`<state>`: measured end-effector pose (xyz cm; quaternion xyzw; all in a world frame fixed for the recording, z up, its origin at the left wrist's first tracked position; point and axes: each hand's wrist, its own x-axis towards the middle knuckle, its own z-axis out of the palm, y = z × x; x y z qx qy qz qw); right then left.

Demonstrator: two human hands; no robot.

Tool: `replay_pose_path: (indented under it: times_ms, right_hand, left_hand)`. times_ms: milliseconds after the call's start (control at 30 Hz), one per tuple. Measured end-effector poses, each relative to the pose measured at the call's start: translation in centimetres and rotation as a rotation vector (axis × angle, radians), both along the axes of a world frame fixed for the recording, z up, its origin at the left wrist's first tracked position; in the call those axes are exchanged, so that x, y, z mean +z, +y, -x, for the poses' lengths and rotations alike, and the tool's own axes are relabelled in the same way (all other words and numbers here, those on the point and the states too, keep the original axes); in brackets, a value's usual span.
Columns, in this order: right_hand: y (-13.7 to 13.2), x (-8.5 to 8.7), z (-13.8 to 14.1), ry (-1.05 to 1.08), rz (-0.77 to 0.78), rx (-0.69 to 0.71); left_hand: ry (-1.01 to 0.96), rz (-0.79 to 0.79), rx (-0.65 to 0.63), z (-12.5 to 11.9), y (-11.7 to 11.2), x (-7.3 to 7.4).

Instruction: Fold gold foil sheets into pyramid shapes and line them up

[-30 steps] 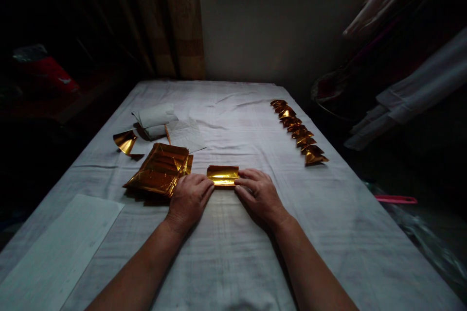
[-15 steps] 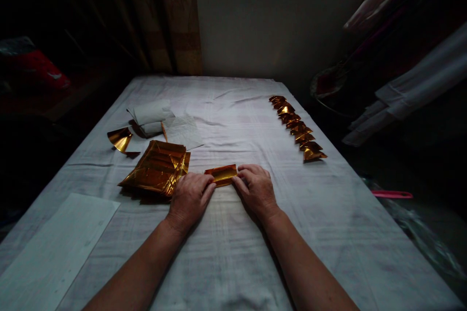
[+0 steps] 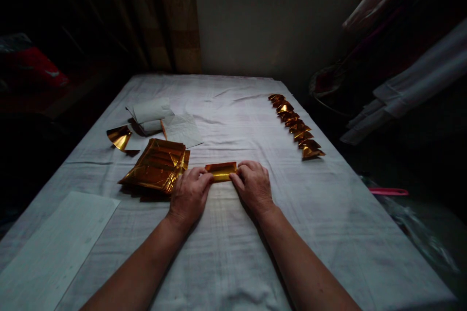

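Note:
A small folded gold foil sheet (image 3: 221,171) lies on the white cloth-covered table (image 3: 233,233) between my two hands. My left hand (image 3: 188,195) pinches its left end with curled fingers. My right hand (image 3: 253,185) pinches its right end the same way. The foil's ends are hidden under my fingertips. Just left of my left hand lies a stack of flat gold foil sheets (image 3: 156,166).
A row of several folded gold pieces (image 3: 295,125) runs along the table's right side. White paper wrapping (image 3: 155,114) and a curled gold scrap (image 3: 119,137) lie at the left rear. A pale sheet (image 3: 54,248) lies at the front left. Curtains and clothing hang around.
The gold sheet has become narrower, folded in on itself. Both hands moved slightly away from me, and their fingers curled tighter on the sheet's ends.

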<state>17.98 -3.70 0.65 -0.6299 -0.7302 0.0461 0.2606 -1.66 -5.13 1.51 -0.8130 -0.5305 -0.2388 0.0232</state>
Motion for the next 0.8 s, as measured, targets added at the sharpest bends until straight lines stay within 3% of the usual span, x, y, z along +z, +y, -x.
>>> replay_pose_path:
  times_ms: [200,500,800]
  right_hand:
    - [0.0,0.0,0.1,-0.001,0.000,-0.004]
    - [-0.1,-0.3,0.1,0.020,-0.023,-0.023]
    - [-0.1,-0.3,0.7,0.082,-0.042,0.010]
  left_hand:
    - [0.024,-0.067,-0.191,-1.7,-1.6,0.3]
    - [0.102,0.015,-0.179,-2.0,-1.9,-0.5]
    - [0.100,0.029,-0.178,-2.4,-1.9,0.0]
